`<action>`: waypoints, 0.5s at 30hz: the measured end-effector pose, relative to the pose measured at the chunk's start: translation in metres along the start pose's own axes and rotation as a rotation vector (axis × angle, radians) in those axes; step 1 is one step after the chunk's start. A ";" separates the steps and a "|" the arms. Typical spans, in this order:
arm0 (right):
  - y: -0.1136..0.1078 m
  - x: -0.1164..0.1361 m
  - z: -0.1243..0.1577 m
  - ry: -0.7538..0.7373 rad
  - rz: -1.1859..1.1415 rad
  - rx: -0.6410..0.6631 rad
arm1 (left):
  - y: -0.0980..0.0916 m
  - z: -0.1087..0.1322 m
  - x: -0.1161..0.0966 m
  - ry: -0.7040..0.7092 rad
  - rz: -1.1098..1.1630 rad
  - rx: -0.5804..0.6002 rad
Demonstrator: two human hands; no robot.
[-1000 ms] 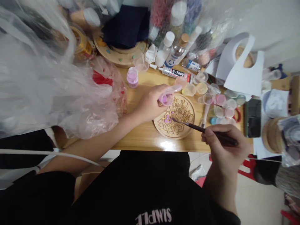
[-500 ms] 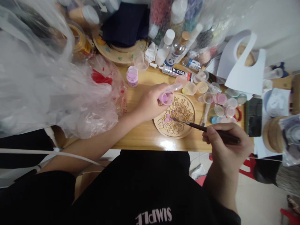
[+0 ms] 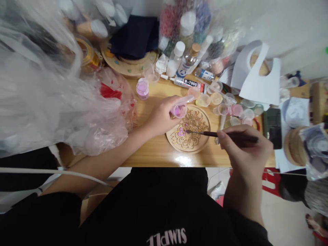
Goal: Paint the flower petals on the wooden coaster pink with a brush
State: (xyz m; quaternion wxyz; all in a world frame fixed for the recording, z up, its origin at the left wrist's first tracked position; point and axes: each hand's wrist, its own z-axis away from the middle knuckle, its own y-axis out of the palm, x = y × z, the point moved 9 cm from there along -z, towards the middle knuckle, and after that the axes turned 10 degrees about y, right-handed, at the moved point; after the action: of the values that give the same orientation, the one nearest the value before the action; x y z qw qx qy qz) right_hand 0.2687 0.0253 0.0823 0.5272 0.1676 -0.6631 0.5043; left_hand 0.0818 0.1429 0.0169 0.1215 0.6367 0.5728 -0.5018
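Observation:
My left hand (image 3: 164,116) is closed around a small clear cup of purple paint (image 3: 179,111), its hinged lid raised, over the upper left rim of a round wooden plaque (image 3: 176,146). Gold outlines of flowers cover the plaque, and a few petals at its left are filled with purple. In my right hand (image 3: 243,147) is a palette knife (image 3: 216,134) with a dark handle, held like a pen. Its small metal tip is over the flower pattern beside the purple petals; whether it touches the wood I cannot tell.
A purple jar (image 3: 142,89) stands beyond my left hand. Behind the plaque lie a B-7000 glue tube (image 3: 188,83) and several small lidded cups (image 3: 236,110). Bottles (image 3: 188,61) stand farther back. A large plastic bag (image 3: 84,112) crowds the left, a black box (image 3: 273,128) the right.
The palette knife has turned flatter, its tip still near the purple petals. My left hand keeps the cup in about the same place. The whole view has shifted slightly.

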 end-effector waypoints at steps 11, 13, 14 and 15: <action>-0.001 -0.013 -0.003 -0.075 -0.212 -0.041 | -0.005 0.000 -0.005 0.067 0.077 -0.062; 0.001 -0.015 -0.004 -0.062 -0.214 -0.045 | -0.005 0.000 -0.004 0.058 0.075 -0.064; 0.002 -0.016 -0.004 -0.054 -0.213 -0.049 | -0.005 0.000 -0.004 0.057 0.074 -0.059; 0.003 -0.017 -0.004 -0.044 -0.210 -0.052 | -0.005 0.000 -0.004 0.057 0.073 -0.053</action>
State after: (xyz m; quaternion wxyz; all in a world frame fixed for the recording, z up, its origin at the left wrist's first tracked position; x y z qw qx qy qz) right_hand 0.2758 0.0249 0.0656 0.5664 0.2335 -0.6662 0.4253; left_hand 0.0784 0.1422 0.0218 0.1400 0.6677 0.5656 -0.4632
